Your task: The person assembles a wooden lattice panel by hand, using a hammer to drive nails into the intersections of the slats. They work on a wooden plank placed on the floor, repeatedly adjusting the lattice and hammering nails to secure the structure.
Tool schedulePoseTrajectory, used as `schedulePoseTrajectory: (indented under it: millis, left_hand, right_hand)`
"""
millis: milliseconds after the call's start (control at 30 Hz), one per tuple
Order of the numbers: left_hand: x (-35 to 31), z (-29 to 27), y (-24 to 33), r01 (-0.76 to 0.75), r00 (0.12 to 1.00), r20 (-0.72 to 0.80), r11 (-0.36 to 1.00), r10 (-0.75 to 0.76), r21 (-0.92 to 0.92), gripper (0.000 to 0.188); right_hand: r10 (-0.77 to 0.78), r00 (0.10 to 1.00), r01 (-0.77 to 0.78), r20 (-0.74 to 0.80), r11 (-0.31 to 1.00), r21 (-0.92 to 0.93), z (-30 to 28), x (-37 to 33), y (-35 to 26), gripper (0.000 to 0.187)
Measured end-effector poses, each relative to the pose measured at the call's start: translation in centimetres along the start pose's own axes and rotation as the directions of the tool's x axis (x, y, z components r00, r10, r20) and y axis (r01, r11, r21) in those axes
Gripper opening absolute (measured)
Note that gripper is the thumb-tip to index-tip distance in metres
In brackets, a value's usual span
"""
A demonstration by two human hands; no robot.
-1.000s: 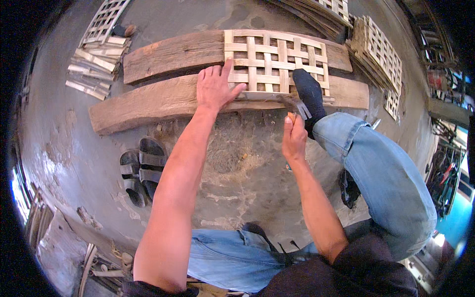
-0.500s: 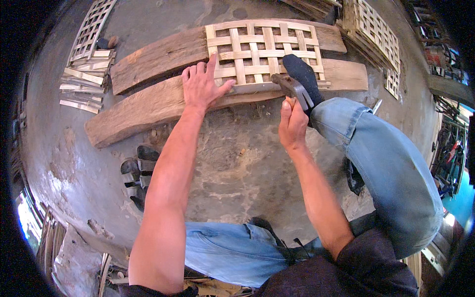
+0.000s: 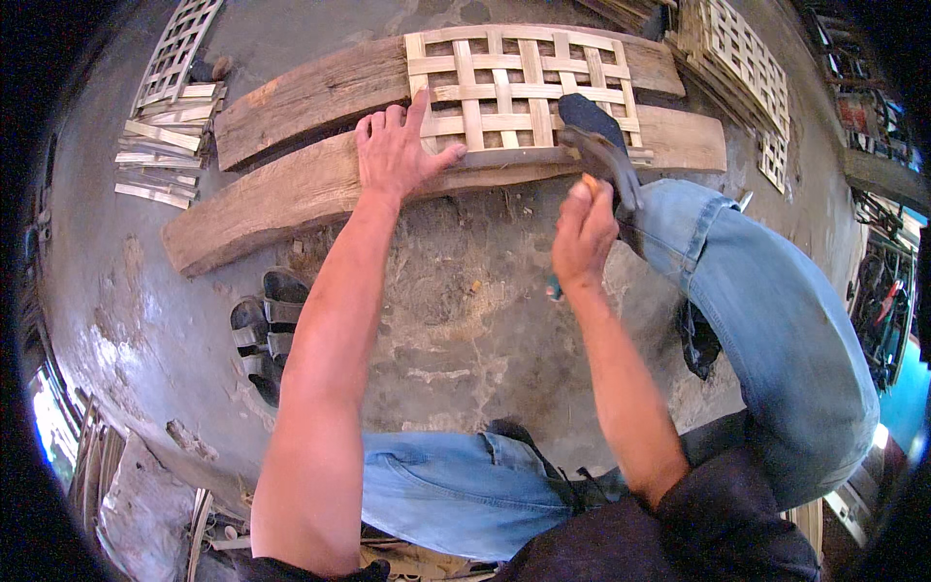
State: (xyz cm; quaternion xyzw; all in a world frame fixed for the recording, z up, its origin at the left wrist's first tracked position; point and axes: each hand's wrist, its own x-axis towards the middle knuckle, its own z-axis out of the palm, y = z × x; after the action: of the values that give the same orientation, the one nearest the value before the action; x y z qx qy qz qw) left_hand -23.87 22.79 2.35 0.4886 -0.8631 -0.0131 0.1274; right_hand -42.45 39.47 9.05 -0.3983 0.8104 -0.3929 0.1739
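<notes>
A pale woven wood-strip lattice panel (image 3: 514, 94) lies across two thick wooden beams (image 3: 281, 199). My left hand (image 3: 393, 155) rests at the panel's left edge, fingers spread, index pointing away along the outer strip and thumb along the near edge. In my right hand (image 3: 585, 233) is a claw hammer (image 3: 603, 160), gripped by its handle, with an orange part near the head and a teal end below my fist. Motion smears the hammer head a little. It hangs over the near right of the panel and partly covers my foot in a dark sock (image 3: 589, 118), which is on the panel.
At the right stands a stack of similar lattice panels (image 3: 742, 73). Another lattice panel (image 3: 179, 48) and a pile of loose strips (image 3: 165, 155) lie at the far left. A pair of dark sandals (image 3: 267, 325) sits on the concrete floor (image 3: 456, 339) beside my left forearm.
My right hand and the hammer have shifted right, the head now tilted and slightly blurred. My left hand keeps its place on the panel. The whole view has shifted slightly.
</notes>
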Motion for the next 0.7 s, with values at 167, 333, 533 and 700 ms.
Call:
schedulePoseTrajectory:
  millis: [167, 333, 533, 700]
  left_hand:
    - [0.8, 0.1, 0.5, 0.004, 1.0, -0.004, 1.0, -0.004, -0.006, 0.096]
    - [0.4, 0.4, 0.1, 0.003, 1.0, -0.014, 0.999, -0.003, -0.033, 0.096]
    - [0.4, 0.0, 0.4, 0.039, 0.998, 0.056, 0.999, -0.037, -0.027, 0.096]
    - [0.8, -0.1, 0.9, 0.026, 0.999, 0.035, 0.998, -0.024, -0.058, 0.096]
  right_hand:
    - [0.263, 0.938, -0.294, 0.223, 0.949, 0.117, 1.2, 1.5, 1.6, 0.032]
    - [0.516, 0.802, -0.594, 0.301, 0.636, 0.493, 1.6, 1.6, -1.2, 0.033]
    - [0.534, 0.802, -0.554, 0.267, 0.499, 0.667, 3.0, -0.6, -1.9, 0.033]
    - [0.163, 0.987, -0.163, 0.005, 0.981, 0.108, 3.7, -0.6, 2.2, 0.029]
